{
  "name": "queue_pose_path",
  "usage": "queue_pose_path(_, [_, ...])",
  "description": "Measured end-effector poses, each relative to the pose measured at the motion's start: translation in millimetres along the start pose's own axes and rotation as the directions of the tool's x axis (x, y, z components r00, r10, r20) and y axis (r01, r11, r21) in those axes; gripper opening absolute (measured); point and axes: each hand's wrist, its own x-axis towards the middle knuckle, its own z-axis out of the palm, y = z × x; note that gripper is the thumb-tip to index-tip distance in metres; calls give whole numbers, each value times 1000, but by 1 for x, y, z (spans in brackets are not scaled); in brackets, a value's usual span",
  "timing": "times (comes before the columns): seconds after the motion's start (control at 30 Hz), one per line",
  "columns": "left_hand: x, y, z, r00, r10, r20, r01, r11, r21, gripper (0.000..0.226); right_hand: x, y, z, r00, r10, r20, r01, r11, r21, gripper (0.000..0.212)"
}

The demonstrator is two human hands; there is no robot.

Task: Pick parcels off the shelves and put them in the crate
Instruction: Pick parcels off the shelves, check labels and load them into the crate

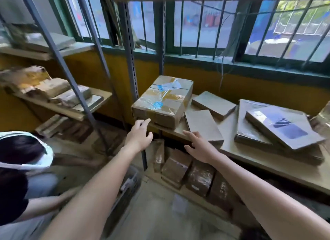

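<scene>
A taped cardboard parcel (163, 101) with blue marks sits at the left end of the wooden shelf (267, 161). My left hand (140, 135) is open just below its near left corner, fingers spread, a little short of touching it. My right hand (198, 146) is open too, hovering at the shelf's front edge by a flat brown parcel (202, 126). More flat parcels (214, 104) and a plastic-wrapped stack (278, 125) lie further right. A dark crate (128, 186) stands on the floor under my left forearm, mostly hidden.
A metal shelf post (131, 61) rises just left of the taped parcel. Wrapped parcels (189, 172) fill the lower shelf. A second rack (59, 98) on the left holds more parcels. A person (19, 168) crouches at the lower left near the crate.
</scene>
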Motion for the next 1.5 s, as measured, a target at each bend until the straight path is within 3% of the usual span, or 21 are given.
queue_pose_path(0.23, [86, -27, 17, 992, 121, 23, -123, 967, 222, 57, 81, 5, 19, 999, 3, -42, -2, 1000, 22, 60])
queue_pose_path(0.37, [147, -41, 17, 979, 186, 84, -203, 938, 281, 61, 142, -2, 26, 959, 208, -194, -150, 949, 277, 72])
queue_pose_path(0.47, [187, -48, 15, 967, 220, 129, -249, 923, 293, 70, 182, -4, 29, 870, 438, -228, -282, 819, 500, 86])
queue_pose_path(0.57, [222, -56, 15, 989, 89, 115, -111, 973, 202, 66, 208, -1, 35, 806, 566, -172, -361, 701, 615, 90])
queue_pose_path(0.73, [254, -62, 19, 970, -59, 236, 25, 989, 145, 72, 209, -7, 46, 795, 577, -189, -316, 660, 682, 76])
queue_pose_path(0.83, [247, -69, 26, 983, -79, 166, 81, 997, -4, 73, 197, -14, 53, 793, 544, -276, -254, 706, 661, 69])
queue_pose_path(0.93, [229, -82, 31, 999, -1, -49, -6, 992, -125, 68, 187, -29, 60, 787, 471, -398, -154, 775, 612, 58])
queue_pose_path(1.03, [216, -92, 34, 983, 68, -170, -106, 968, -227, 63, 177, -39, 73, 761, 447, -470, -122, 810, 573, 55])
queue_pose_path(1.2, [195, -109, 42, 968, 116, -222, -171, 955, -244, 64, 159, -45, 97, 745, 359, -562, -172, 917, 359, 47])
queue_pose_path(1.5, [191, -112, 45, 961, 125, -246, -178, 962, -205, 63, 158, -45, 101, 724, 292, -625, -156, 952, 265, 46])
